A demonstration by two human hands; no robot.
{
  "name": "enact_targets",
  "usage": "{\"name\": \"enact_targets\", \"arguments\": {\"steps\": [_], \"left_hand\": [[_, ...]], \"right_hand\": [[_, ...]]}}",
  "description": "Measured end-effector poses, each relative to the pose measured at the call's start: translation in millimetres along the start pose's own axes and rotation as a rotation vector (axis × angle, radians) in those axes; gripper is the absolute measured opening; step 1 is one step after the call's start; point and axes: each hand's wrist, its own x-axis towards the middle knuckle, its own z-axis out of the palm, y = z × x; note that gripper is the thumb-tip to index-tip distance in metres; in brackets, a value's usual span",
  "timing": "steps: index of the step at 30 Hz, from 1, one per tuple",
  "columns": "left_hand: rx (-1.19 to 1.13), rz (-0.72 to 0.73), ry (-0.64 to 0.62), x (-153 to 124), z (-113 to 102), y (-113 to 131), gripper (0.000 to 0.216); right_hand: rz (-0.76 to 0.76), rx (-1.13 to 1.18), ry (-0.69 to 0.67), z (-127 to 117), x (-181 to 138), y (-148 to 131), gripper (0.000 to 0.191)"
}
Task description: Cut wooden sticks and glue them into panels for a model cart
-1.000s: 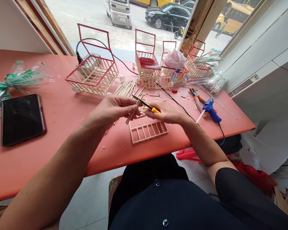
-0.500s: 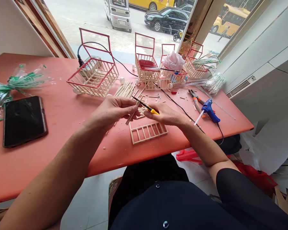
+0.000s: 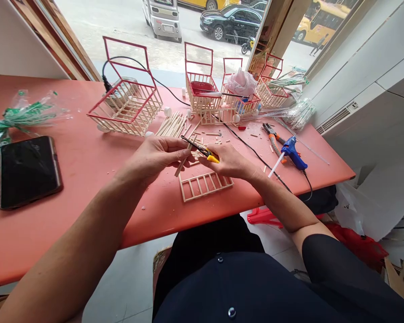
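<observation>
Among baskets (image 3: 144, 113), frame (image 3: 207, 193), glue gun (image 3: 292, 152), left hand (image 3: 163, 154) pinching sticks (image 3: 179, 168), right hand (image 3: 231, 160) gripping cutters (image 3: 213, 158)

Table (image 3: 87, 175), back row left to right: large basket (image 3: 144, 117), second basket (image 3: 205, 105), third basket (image 3: 254, 106), fourth basket (image 3: 272, 95). Loose sticks (image 3: 171, 124) lie between the large and second baskets, slightly forward. Left side — tablet (image 3: 30, 171), plastic wrapping (image 3: 23, 114) behind it. Right side — glue gun (image 3: 293, 152), pliers (image 3: 272, 134) just left and behind. Centre, over the table: left hand (image 3: 163, 157) with held sticks (image 3: 182, 166), right hand (image 3: 229, 160) with cutters (image 3: 204, 152). Ladder-shaped frame (image 3: 206, 183) on the table near the front edge.
</observation>
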Motion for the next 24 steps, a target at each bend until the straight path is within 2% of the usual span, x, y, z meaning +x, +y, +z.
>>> {"name": "enact_targets", "arguments": {"steps": [5,14,19,24], "left_hand": [[0.003,0.025,0.039,2,2,-6,0.052],[-0.033,0.005,-0.042,0,6,2,0.047],[-0.078,-0.040,-0.087,4,4,-1,0.049],[-0.058,-0.036,-0.083,5,4,-2,0.042]], "right_hand": [[0.025,-0.026,-0.106,-11,3,2,0.048],[0.084,0.094,-0.277,-29,1,6,0.065],[0.066,0.148,-0.317,-36,-2,4,0.065],[0.030,0.247,-0.328,-36,-1,6,0.071]]}}
